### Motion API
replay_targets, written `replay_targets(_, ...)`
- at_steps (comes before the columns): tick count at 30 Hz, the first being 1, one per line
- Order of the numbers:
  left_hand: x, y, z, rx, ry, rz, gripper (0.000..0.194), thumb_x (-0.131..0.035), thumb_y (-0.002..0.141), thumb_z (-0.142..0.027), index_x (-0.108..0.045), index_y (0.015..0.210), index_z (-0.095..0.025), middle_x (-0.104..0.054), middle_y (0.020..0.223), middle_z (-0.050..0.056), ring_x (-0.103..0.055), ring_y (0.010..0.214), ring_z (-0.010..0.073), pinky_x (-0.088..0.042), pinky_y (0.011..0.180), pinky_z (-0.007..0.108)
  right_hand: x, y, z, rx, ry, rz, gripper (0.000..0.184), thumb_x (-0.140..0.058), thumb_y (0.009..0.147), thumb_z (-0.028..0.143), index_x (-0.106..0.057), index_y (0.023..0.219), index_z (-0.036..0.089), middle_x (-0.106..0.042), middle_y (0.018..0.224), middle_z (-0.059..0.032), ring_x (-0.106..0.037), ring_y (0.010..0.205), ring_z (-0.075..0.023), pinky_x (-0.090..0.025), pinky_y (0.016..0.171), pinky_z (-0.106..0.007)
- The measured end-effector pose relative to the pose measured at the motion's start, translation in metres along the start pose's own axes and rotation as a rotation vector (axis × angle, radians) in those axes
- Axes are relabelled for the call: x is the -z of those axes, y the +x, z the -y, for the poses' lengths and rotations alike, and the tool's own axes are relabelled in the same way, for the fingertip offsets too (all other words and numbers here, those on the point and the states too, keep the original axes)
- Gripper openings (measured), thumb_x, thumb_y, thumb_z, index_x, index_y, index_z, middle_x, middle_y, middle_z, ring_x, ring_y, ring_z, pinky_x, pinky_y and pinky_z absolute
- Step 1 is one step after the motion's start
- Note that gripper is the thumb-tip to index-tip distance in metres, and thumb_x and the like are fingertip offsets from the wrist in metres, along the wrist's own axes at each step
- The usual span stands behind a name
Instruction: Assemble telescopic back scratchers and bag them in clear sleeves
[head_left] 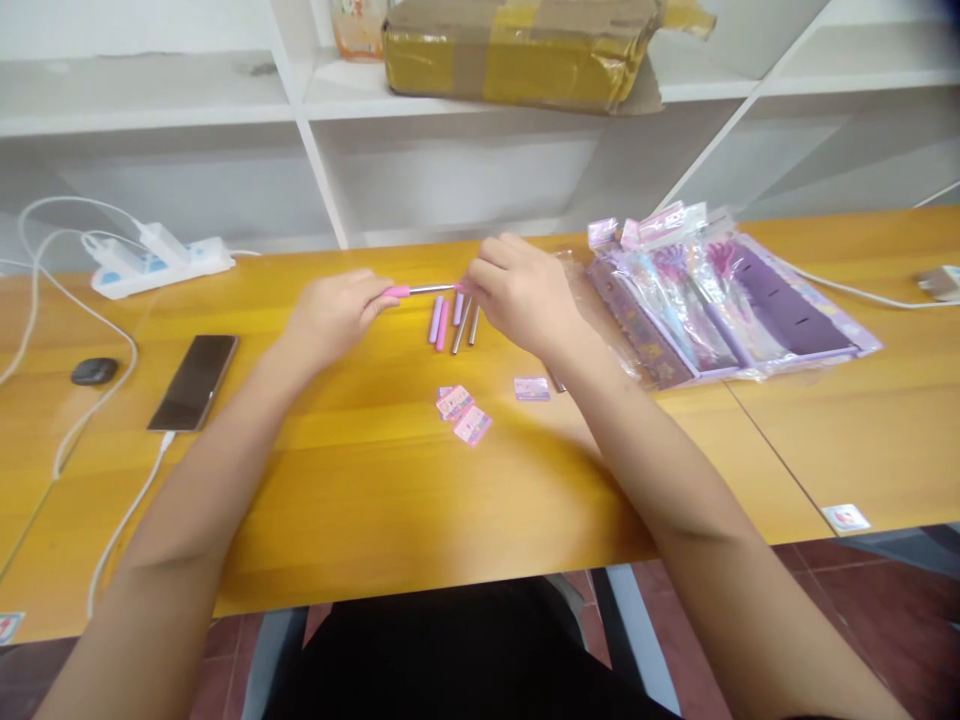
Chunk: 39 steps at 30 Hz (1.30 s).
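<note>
A thin metal rod with a pink grip (431,289) stretches level between my two hands, just above the table. My left hand (337,312) is closed round the pink grip at one end. The fingers of my right hand (517,290) pinch the other end, where a bit of pink shows; the rest of that end is hidden. Below the rod lie loose purple and pink tubes (442,325) and two bare metal rods (462,327). Nearer me are several small pink and purple printed cards (472,425), with one purple card (532,389) apart to the right.
On the right, a purple display box (795,300) holds plastic-wrapped items with pink hand-shaped ends. A phone (195,380) on a cable, a black earbud-like case (94,371) and a white power strip (161,265) lie left. A taped carton (517,50) sits on the shelf behind.
</note>
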<state>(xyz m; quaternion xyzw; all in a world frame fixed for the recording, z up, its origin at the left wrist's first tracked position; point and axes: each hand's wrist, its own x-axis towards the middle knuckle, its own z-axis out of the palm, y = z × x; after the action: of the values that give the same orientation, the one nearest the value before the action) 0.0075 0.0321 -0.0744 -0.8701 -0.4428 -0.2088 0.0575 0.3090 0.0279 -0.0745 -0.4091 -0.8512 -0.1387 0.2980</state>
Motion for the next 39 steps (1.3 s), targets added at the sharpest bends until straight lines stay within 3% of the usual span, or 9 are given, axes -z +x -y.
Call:
replay_targets(10,0.004,-0.001,-0.004,-0.025,0.050,0.063,0.050,-0.041,0.118,-0.055,-0.083,0.125,-0.027,-0.081,0.112,0.010,-0.075,0.099,0.0257,-0.050,0.079,0.035,0.002,0.000,-0.005,0.006,0.054,0.099,0.014,-0.062,0.107,0.025,-0.071,0.096,0.024,-0.068,0.099,-0.0112,-0.056,0.097,-0.0307,-0.038,0.079,-0.040)
replay_targets(19,0.000,0.001,-0.001,-0.031,0.050,-0.005,0.045,-0.048,0.116,-0.054,-0.085,0.116,-0.028,-0.077,0.109,0.011,-0.071,0.103,0.0278,-0.051,0.079,0.039,0.003,-0.001,-0.014,-0.058,0.221,0.212,0.008,-0.070,0.103,0.028,-0.076,0.101,0.023,-0.074,0.103,-0.0103,-0.063,0.101,-0.0312,-0.041,0.083,-0.039)
replay_targets(30,0.006,0.003,0.001,-0.008,0.039,-0.118,0.028,-0.059,0.112,-0.047,-0.079,0.108,-0.028,-0.074,0.101,0.009,-0.069,0.099,0.0289,-0.050,0.083,0.043,0.012,0.001,-0.023,-0.075,0.144,0.114,0.007,-0.074,0.100,0.029,-0.071,0.094,0.025,-0.073,0.099,-0.0081,-0.062,0.099,-0.0305,-0.040,0.079,-0.039)
replay_targets(34,0.020,0.001,0.023,0.070,0.132,-0.238,0.034,-0.054,0.114,-0.053,-0.073,0.103,-0.028,-0.071,0.103,0.008,-0.063,0.097,0.0264,-0.047,0.081,0.044,0.028,-0.002,-0.057,-0.145,0.108,0.072,0.010,-0.075,0.100,0.027,-0.072,0.091,0.026,-0.072,0.096,-0.0081,-0.061,0.095,-0.0287,-0.043,0.083,-0.041)
replay_targets(39,0.049,-0.012,0.082,0.298,0.218,-0.343,0.040,-0.055,0.112,-0.061,-0.067,0.098,-0.026,-0.061,0.097,0.004,-0.049,0.094,0.0218,-0.041,0.087,0.045,0.070,-0.031,-0.144,-0.441,-0.151,-0.041,0.012,-0.080,0.101,0.022,-0.079,0.088,0.020,-0.075,0.095,-0.0148,-0.063,0.094,-0.0249,-0.043,0.084,-0.040)
